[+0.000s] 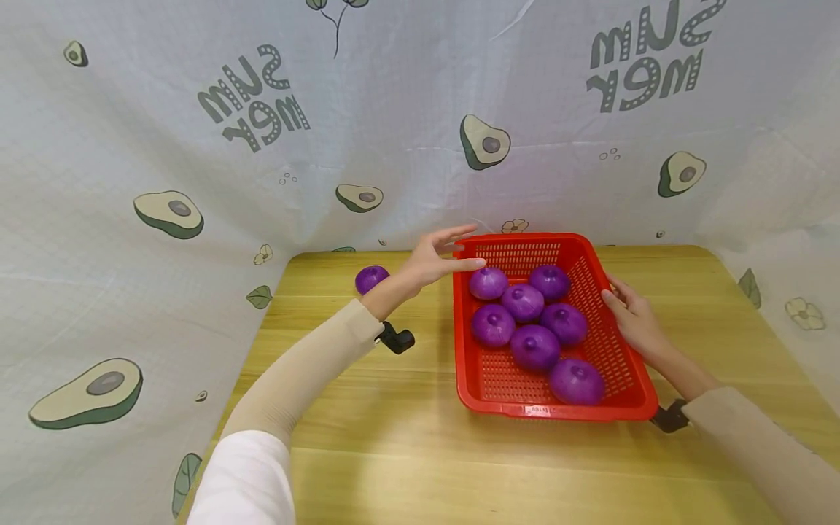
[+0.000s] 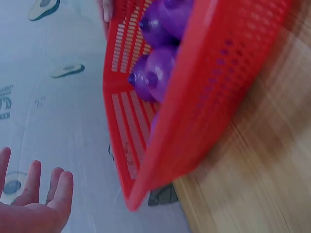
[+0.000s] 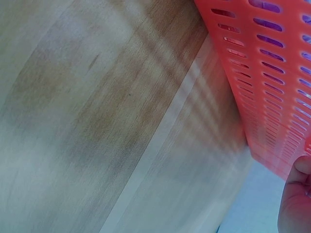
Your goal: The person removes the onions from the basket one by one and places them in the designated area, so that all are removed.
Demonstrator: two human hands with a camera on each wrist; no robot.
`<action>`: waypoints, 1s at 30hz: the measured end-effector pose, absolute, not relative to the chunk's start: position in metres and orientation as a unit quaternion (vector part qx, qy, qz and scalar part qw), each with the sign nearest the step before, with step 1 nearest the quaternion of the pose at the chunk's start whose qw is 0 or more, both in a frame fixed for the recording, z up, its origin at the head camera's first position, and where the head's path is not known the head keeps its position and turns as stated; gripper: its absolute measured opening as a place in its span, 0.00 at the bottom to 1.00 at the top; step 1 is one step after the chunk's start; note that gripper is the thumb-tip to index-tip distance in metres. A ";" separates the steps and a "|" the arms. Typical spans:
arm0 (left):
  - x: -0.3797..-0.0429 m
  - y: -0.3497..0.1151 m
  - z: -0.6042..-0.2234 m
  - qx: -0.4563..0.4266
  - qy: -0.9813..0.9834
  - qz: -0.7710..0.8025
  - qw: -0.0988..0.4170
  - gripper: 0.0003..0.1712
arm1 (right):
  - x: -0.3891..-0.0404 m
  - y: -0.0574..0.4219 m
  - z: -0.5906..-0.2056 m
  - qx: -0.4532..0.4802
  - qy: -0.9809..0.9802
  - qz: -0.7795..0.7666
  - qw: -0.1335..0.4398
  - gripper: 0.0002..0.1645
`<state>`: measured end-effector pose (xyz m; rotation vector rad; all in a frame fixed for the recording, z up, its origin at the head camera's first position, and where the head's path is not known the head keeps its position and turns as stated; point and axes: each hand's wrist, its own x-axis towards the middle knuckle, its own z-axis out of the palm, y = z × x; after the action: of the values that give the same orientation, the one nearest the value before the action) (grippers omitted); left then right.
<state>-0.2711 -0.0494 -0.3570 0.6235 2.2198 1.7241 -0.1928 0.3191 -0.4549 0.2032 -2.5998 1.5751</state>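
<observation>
A red plastic basket (image 1: 462, 350) with slotted walls stands on the wooden table, holding several purple onions (image 1: 535, 348), also visible through its side in the left wrist view. My left hand (image 1: 436, 259) is at the basket's far left corner. Its fingers are spread and its thumb reaches over the rim above one onion; nothing is in its grasp. The left wrist view shows these fingers (image 2: 63, 194) apart from the basket wall. On the right side, my right hand (image 1: 633, 317) grips the rim, thumb on top and fingers along the outside, partly hidden.
One more purple onion (image 1: 371, 279) lies on the table (image 1: 367, 423) left of the basket, behind my left forearm. A white cloth (image 1: 407, 109) printed with avocados hangs at the back and sides. Black wrist devices (image 1: 398, 339) sit under both forearms.
</observation>
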 end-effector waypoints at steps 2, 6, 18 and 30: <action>-0.270 -0.039 -0.357 0.223 0.757 0.598 0.139 0.36 | -0.192 0.319 -0.454 0.066 -0.853 0.516 0.047 0.34; -0.266 -0.020 -0.358 0.235 0.747 0.604 0.149 0.36 | -0.192 0.318 -0.453 0.068 -0.851 0.518 0.046 0.35; -0.260 0.023 -0.378 0.251 0.746 0.577 0.218 0.33 | -0.195 0.320 -0.453 0.071 -0.852 0.517 0.047 0.34; -0.262 0.048 -0.403 0.294 0.752 0.484 0.337 0.32 | -0.195 0.321 -0.454 0.065 -0.849 0.523 0.045 0.35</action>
<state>-0.2619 0.0485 -0.4028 0.7655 1.9608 1.2606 -0.1945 0.3210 -0.4545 0.1990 -2.5924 1.5975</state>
